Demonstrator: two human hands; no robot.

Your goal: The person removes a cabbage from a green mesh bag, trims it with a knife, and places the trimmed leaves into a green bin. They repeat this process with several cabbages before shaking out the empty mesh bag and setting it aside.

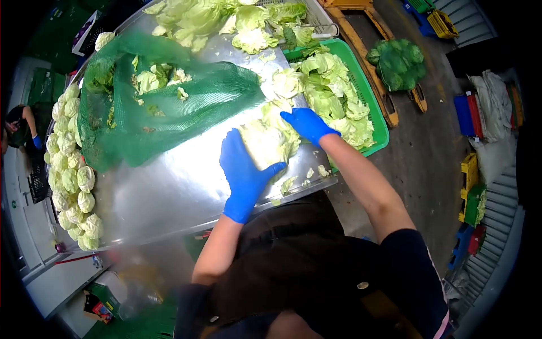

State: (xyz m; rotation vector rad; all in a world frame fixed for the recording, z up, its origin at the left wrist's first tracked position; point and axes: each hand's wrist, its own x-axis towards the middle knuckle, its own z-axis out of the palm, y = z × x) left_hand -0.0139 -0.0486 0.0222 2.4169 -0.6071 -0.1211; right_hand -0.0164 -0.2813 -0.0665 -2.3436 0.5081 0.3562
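My left hand (243,178), in a blue glove, lies against the near-left side of loose pale cabbage leaves (265,144) on the metal table (169,198). Its fingers are stretched out and the thumb is spread away. My right hand (310,125), also gloved in blue, rests at the right side of the same leaves, fingers extended. Just beyond it, a green crate (379,121) full of cabbage leaves stands against the table edge. A green mesh bag (209,90) is spread over the table to the left, with leaf scraps on and around it.
Trimmed cabbage heads (70,147) line the table's left edge. More leaves (197,20) lie at the back beside a pale crate (322,20). On the floor, an orange pallet jack (372,68) stands near a net bag of cabbages (397,65). Another person (22,124) is at far left.
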